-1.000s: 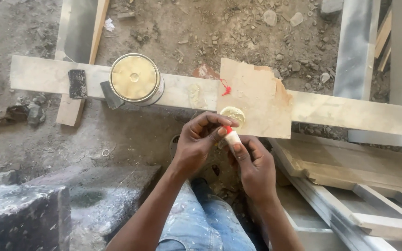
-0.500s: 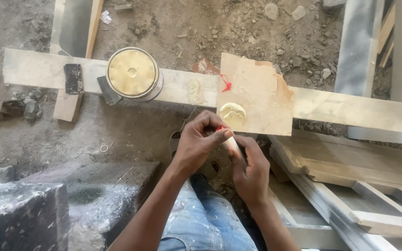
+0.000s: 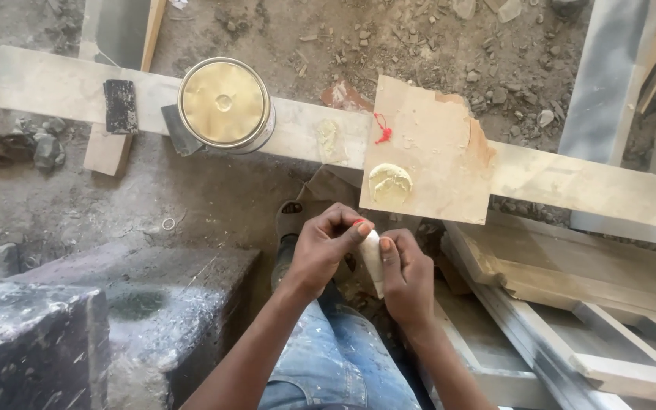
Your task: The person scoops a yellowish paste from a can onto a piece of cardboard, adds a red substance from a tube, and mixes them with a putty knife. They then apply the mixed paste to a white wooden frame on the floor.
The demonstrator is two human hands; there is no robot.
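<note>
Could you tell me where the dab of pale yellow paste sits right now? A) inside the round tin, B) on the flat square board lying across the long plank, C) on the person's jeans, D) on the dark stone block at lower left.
B: the pale yellow paste lies on the square board, which rests across the long plank, just beyond both hands.

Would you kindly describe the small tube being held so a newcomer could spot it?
Start at the long pale stone slab across the ground, then drop below its square tan board. Between the left hand and right hand sits a small white tube, the only red-tipped thing held.
</note>
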